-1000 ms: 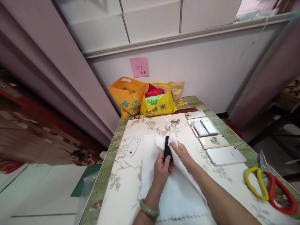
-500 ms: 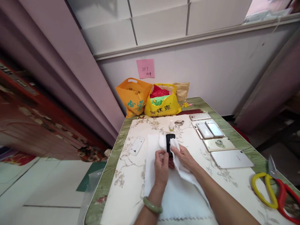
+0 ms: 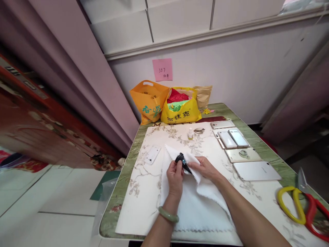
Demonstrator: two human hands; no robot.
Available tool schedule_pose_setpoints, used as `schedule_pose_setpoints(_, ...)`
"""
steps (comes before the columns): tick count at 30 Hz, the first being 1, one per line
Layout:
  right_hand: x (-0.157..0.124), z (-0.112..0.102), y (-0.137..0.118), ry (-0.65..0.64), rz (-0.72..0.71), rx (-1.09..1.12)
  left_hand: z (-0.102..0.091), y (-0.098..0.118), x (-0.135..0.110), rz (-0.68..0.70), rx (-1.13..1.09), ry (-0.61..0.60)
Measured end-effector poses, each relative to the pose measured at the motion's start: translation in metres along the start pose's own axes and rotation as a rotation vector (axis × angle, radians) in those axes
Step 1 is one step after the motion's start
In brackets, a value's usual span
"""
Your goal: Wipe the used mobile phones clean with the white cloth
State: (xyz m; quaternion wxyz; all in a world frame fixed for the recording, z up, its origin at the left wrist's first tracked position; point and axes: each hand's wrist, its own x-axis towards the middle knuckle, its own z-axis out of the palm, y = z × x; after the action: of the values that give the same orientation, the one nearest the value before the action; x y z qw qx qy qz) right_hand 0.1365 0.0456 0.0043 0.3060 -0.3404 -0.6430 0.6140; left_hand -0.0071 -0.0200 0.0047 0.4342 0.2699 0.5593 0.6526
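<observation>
My left hand [image 3: 175, 175], a green bangle on its wrist, is closed round a small black phone [image 3: 181, 159] held tilted over the table. My right hand [image 3: 204, 168] presses a fold of the white cloth [image 3: 195, 202] against that phone. The rest of the cloth lies spread on the table under both hands. A white phone [image 3: 152, 154] lies face down to the left of my hands.
Several phones [image 3: 232, 138] and a white tablet [image 3: 256, 170] lie in a row at the right. Yellow-and-red scissors [image 3: 300, 206] sit at the right edge. A small bottle [image 3: 190, 133] and glasses [image 3: 198, 130] stand ahead, orange [image 3: 149, 104] and yellow bags [image 3: 180, 111] behind.
The black phone has been turned from upright to tilted in my left hand, and my right hand has shifted the cloth along it. The view has drifted a little.
</observation>
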Motion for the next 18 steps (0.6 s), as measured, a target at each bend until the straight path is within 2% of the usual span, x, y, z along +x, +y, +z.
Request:
schedule_pose_setpoints(8, 0.0056, 0.0006, 0.0055, 0.475, -0.030, -0.018, -0.0055, 0.0020, -0.0009, 0.018, 0.082, -0.195)
schedule_pose_setpoints(14, 0.0070, 0.0005, 0.0015, 0.723, -0.034, 0.057, -0.0051, 0.0015, -0.0001, -0.026, 0.198, -0.351)
schedule_pose_setpoints(18, 0.0081, -0.0024, -0.0003, 0.836, -0.029, 0.049, -0.0030, 0.0034, -0.0028, -0.029, 0.249, -0.450)
